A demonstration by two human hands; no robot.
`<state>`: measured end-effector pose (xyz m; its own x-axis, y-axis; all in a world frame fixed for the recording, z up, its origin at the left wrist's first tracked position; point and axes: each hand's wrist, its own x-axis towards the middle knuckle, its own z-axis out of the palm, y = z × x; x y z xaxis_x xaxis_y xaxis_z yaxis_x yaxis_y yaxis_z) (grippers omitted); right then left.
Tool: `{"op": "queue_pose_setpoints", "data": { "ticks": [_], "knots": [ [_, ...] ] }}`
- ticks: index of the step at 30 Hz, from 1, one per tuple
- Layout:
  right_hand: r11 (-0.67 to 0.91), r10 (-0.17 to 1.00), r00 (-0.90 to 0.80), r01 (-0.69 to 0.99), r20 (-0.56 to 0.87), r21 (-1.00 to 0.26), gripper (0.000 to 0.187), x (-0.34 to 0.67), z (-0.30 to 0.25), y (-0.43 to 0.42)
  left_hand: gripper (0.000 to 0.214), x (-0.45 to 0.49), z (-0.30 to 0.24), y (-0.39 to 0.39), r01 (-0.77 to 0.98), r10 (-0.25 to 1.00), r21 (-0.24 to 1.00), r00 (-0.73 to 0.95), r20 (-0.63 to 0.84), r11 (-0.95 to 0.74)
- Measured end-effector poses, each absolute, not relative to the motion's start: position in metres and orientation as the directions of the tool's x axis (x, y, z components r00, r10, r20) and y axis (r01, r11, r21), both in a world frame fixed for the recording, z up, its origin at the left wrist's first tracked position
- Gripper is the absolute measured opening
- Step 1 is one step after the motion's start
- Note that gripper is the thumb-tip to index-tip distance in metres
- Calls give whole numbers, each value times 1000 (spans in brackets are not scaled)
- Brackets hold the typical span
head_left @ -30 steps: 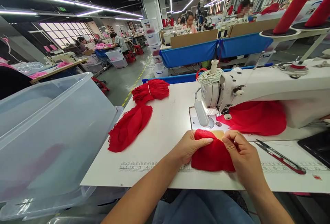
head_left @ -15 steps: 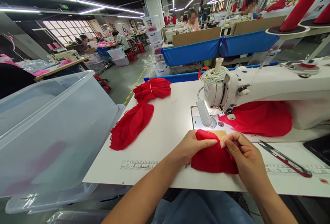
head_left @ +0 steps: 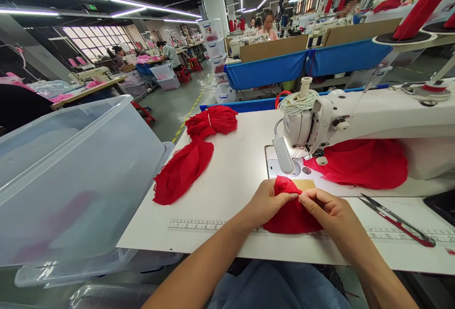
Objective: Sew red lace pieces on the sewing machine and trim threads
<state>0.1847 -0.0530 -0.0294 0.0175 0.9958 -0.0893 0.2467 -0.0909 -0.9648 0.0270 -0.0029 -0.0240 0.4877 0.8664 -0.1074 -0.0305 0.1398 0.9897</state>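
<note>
A red piece of fabric [head_left: 289, 219] with a lacy upper edge is pinched between my two hands, just in front of the sewing machine [head_left: 309, 126]. My left hand [head_left: 266, 203] grips its upper left side, thumb on top. At the fold, the thumb and fingers of my right hand [head_left: 325, 207] close on the same fabric, touching my left thumb. Under the machine's arm lies another red fabric piece [head_left: 369, 164]. Thread snips [head_left: 398, 221] with a red handle rest to the right of my right hand.
On the table [head_left: 142, 233], a tied red fabric bundle [head_left: 213, 122] and a loose lace-edged red piece [head_left: 185, 171] lie at the left. A large clear plastic bin [head_left: 81, 176] stands beside the table. Red thread cones [head_left: 423, 10] rise at the right. Other people work farther back.
My right hand has shifted slightly left and its fingertips now meet my left thumb on the fabric. The view has moved a little; the other things lie as before.
</note>
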Motion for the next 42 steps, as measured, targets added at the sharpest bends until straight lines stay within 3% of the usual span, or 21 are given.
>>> {"op": "queue_pose_setpoints", "data": {
  "ticks": [5, 10, 12, 17, 23, 27, 31, 35, 42],
  "knots": [
    [-121, 992, -17, 135, -124, -983, 42, 186, -32, -50, 18, 26, -25, -1, -11, 862, 994, 499, -86, 105],
    [-67, 993, 83, -150, -80, -986, 38, 178, -39, -51, 28, 26, -28, 0, -41, 870, 992, 485, -87, 122],
    [-66, 992, 93, -194, -85, -979, 36, 175, -40, -52, 33, 25, -28, 0, -64, 865, 987, 491, -99, 149],
    [-40, 994, 96, -190, -60, -981, 37, 173, -38, -52, 37, 24, -28, -1, -114, 868, 974, 482, -118, 196],
    [-77, 997, -11, -1, -77, -997, 47, 177, -34, -51, 35, 19, -24, -3, -106, 811, 948, 552, -194, 299],
    [-64, 997, 42, -123, -69, -990, 51, 173, -37, -52, 40, 18, -23, -5, -154, 772, 903, 587, -243, 401],
    [-50, 983, 164, -199, -84, -979, 52, 163, -44, -56, 44, 22, -25, -6, -132, 834, 942, 513, -202, 309],
    [43, 943, 332, -116, 2, -992, 50, 151, -49, -58, 43, 28, -28, -7, -168, 893, 954, 422, -158, 248],
    [68, 886, 462, -57, 34, -996, 48, 148, -51, -58, 43, 29, -32, -7, -203, 953, 961, 274, -127, 187]
  ]
}}
